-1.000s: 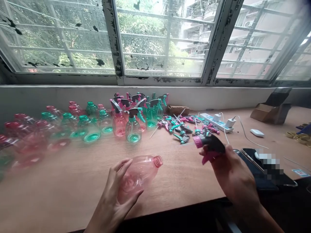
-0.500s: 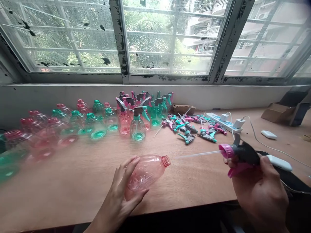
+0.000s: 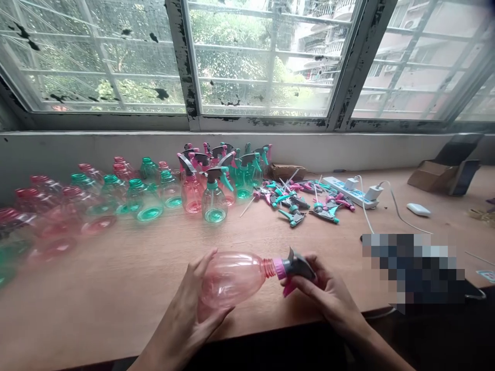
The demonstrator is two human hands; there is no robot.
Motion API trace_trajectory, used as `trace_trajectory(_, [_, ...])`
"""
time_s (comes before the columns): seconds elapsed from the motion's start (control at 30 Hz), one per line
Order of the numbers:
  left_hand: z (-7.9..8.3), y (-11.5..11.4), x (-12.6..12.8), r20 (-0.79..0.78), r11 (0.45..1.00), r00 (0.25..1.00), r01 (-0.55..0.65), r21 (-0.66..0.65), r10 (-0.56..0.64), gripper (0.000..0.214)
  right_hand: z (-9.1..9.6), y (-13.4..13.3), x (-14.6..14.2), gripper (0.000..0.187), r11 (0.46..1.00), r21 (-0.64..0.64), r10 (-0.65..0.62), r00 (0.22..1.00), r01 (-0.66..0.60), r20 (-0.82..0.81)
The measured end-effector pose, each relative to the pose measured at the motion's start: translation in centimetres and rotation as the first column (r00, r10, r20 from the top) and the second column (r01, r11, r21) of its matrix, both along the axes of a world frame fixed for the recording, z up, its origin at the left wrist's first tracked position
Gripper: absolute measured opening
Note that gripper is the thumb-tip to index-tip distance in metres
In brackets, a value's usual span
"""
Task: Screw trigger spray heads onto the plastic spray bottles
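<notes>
My left hand [image 3: 193, 309] cups the base of a clear pink bottle [image 3: 232, 275] that lies on its side above the wooden table [image 3: 116, 288], neck pointing right. My right hand [image 3: 325, 293] grips a grey spray head with a pink collar and pink trigger [image 3: 296, 268]. The pink collar sits against the bottle's threaded neck, and the dip tube is inside the bottle.
Several bare pink and green bottles [image 3: 88, 206] stand at the left. Bottles fitted with spray heads [image 3: 216, 180] stand in the middle by the wall. Loose spray heads [image 3: 301, 203], a power strip [image 3: 350, 190], a white mouse [image 3: 417, 209] and a cardboard box [image 3: 441, 175] lie at the right.
My right hand has brought the spray head leftwards from the right side to the bottle's neck. Its tube has gone into the bottle. My left hand has kept hold of the bottle.
</notes>
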State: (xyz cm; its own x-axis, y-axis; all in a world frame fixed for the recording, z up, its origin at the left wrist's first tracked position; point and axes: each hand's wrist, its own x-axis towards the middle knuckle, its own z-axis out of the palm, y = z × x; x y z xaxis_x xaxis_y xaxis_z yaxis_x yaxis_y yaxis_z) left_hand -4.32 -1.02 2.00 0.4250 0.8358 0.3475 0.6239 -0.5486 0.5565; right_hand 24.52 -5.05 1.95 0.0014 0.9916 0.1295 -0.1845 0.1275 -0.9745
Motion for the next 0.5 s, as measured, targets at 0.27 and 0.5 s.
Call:
trace_trajectory(0.27, [0.1, 0.3, 3.2, 0.064, 0.998, 0.996, -0.057, -0.028, 0.059, 0.063, -0.1, 0.9, 0.5, 0.040, 0.989, -0.138, 0.058, 0.998, -0.060, -0.021])
trace_trajectory(0.5, [-0.8, 0.3, 2.7, 0.255, 0.951, 0.967, 0.054, -0.303, 0.026, 0.094, 0.4, 1.1, 0.4, 0.035, 0.983, -0.154, 0.107, 0.994, -0.103, 0.015])
